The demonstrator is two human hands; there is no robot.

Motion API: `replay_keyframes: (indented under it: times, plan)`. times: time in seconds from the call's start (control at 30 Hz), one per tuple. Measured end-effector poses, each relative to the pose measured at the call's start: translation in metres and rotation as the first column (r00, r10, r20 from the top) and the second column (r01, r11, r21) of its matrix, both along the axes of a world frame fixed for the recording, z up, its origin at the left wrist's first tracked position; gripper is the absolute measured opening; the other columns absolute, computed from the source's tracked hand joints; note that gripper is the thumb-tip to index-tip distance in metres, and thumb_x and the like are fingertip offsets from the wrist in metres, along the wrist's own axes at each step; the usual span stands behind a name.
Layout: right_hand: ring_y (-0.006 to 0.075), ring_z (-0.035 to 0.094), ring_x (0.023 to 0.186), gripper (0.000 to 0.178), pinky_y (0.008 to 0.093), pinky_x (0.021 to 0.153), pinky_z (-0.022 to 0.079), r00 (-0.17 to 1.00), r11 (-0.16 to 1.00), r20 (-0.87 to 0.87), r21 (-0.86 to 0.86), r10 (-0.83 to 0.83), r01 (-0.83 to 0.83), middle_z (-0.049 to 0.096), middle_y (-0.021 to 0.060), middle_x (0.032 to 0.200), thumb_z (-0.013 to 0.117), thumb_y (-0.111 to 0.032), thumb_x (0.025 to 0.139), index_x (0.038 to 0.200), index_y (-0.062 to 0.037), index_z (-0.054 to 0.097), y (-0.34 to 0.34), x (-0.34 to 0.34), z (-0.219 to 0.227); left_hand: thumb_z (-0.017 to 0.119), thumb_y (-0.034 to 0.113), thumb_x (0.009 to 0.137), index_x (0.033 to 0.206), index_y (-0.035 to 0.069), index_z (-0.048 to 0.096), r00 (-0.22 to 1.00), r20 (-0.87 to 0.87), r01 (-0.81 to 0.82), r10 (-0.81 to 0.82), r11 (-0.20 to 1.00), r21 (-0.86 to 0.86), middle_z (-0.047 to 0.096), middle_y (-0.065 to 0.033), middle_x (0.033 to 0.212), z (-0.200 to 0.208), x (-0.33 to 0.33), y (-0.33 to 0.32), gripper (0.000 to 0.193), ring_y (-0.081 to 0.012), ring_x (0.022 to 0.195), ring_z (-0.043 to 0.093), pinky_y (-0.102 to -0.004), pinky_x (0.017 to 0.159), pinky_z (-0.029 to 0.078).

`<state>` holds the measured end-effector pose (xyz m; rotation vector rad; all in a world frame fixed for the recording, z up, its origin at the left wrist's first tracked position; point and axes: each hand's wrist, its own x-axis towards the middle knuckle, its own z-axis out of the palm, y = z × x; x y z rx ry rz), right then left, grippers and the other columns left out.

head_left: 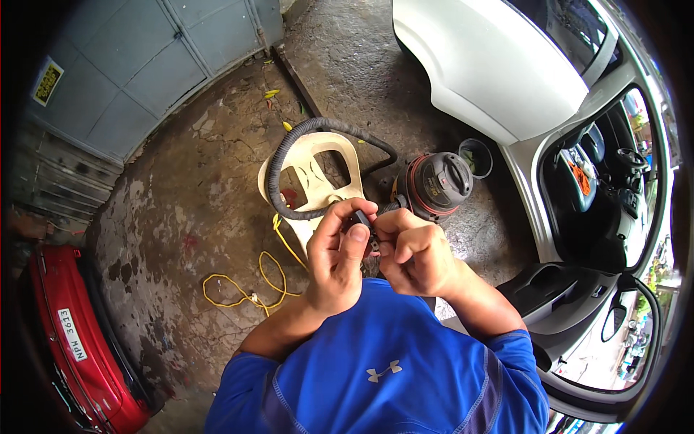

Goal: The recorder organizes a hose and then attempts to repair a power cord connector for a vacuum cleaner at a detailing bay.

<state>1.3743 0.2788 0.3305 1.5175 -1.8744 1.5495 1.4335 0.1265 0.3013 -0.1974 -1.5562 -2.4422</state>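
Note:
In front of my chest, my left hand [338, 257] pinches a small black piece [361, 219] between thumb and fingers. Its exact kind is too small to make out. My right hand [421, 252] is closed at the lower end of the same piece, with curled fingers that partly hide it. A beige plastic chair [307, 173] stands just beyond my hands. Over it loops a grey ribbed vacuum hose [276, 165]. Right of the chair is a canister vacuum cleaner [439, 186] with a dark grey lid and a red band.
A yellow cord [266, 262] lies in loops on the stained concrete floor [163, 239]. Behind the vacuum sits a dark bucket [477, 155]. A white car [499, 69] with an open door [571, 304] fills the right. At left are a red car [87, 340] and grey metal gate [134, 58].

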Motion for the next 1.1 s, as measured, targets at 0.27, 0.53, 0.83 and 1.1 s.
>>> replay_keyframes:
  times: [0.27, 0.53, 0.83, 1.1]
  plan:
    - [0.0151, 0.063, 0.066, 0.016, 0.0269, 0.057, 0.051, 0.945, 0.951, 0.116, 0.093, -0.305, 0.295, 0.066, 0.0099, 0.09, 0.065, 0.009, 0.085, 0.096, -0.0005, 0.06, 0.024, -0.028, 0.028, 0.034, 0.028, 0.112, 0.126, -0.002, 0.052, 1.0, 0.014, -0.026, 0.025, 0.995, 0.099, 0.059, -0.0111, 0.103, 0.003, -0.006, -0.007, 0.037, -0.0104, 0.066, 0.045, -0.0252, 0.062, 0.039]
    - [0.024, 0.072, 0.081, 0.02, 0.0353, 0.072, 0.06, 0.953, 0.96, 0.239, 0.251, -0.187, 0.126, 0.068, 0.0118, 0.095, 0.079, -0.001, 0.083, 0.101, -0.0005, 0.071, 0.009, -0.007, 0.033, 0.031, 0.027, 0.114, 0.136, 0.001, 0.048, 0.994, 0.067, 0.077, -0.084, 0.991, 0.105, 0.065, -0.0144, 0.119, 0.007, -0.008, -0.005, 0.038, -0.0062, 0.071, 0.052, -0.0203, 0.061, 0.046]
    - [0.0262, 0.07, 0.078, 0.018, 0.0367, 0.066, 0.058, 0.972, 0.955, 0.176, 0.278, -0.158, 0.105, 0.064, 0.012, 0.087, 0.075, 0.005, 0.08, 0.095, -0.0007, 0.066, 0.006, -0.008, 0.025, 0.037, 0.028, 0.113, 0.135, -0.001, 0.052, 0.994, -0.085, 0.047, -0.063, 0.981, -0.187, 0.063, -0.0058, 0.109, 0.0, -0.015, -0.008, 0.04, -0.0042, 0.081, 0.053, -0.0192, 0.07, 0.045]
    - [0.0308, 0.061, 0.068, 0.026, 0.0395, 0.056, 0.053, 0.985, 0.927, -0.077, 0.336, -0.152, 0.169, 0.054, 0.0137, 0.084, 0.072, -0.005, 0.073, 0.092, -0.0009, 0.054, 0.001, -0.002, 0.02, 0.042, 0.023, 0.113, 0.132, -0.002, 0.055, 0.986, 0.07, 0.152, -0.151, 0.988, -0.015, 0.061, 0.0, 0.096, 0.003, -0.004, -0.007, 0.034, -0.0022, 0.08, 0.054, -0.0185, 0.07, 0.047]
